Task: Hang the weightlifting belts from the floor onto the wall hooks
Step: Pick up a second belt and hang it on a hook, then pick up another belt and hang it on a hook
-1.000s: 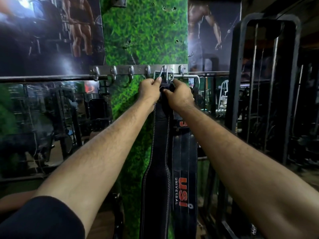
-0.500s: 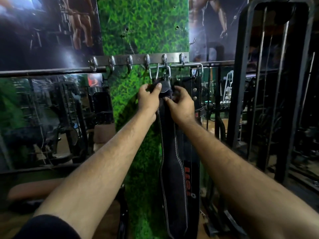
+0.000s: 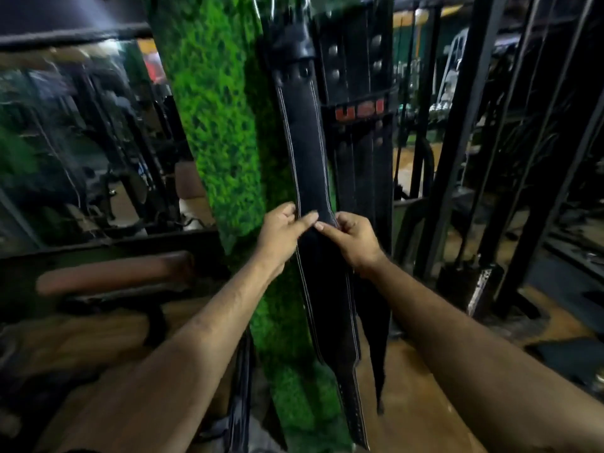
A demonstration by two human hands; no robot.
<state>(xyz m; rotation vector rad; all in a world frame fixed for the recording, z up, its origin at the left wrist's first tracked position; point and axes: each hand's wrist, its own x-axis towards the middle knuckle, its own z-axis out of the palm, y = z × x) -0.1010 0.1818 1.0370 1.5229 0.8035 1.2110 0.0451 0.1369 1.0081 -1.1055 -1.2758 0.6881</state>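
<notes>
A black weightlifting belt (image 3: 307, 148) with white stitching hangs straight down in front of the green grass wall panel (image 3: 215, 119). Its top runs out of the frame, so the hooks are hidden. My left hand (image 3: 282, 235) pinches its left edge at mid-length. My right hand (image 3: 351, 238) pinches its right edge at the same height. Behind it hangs a second black belt (image 3: 359, 109) with red USI lettering. The tapered ends of both belts dangle near the floor.
A mirror (image 3: 81, 142) with a dark frame fills the left. A brown padded bench (image 3: 114, 273) sits below it. Black machine uprights (image 3: 457, 142) stand close on the right. The floor (image 3: 425, 403) is brown.
Both hands slid down from the belt's top near the hooks to its middle. The camera tilted downward, so the hook rail left the view.
</notes>
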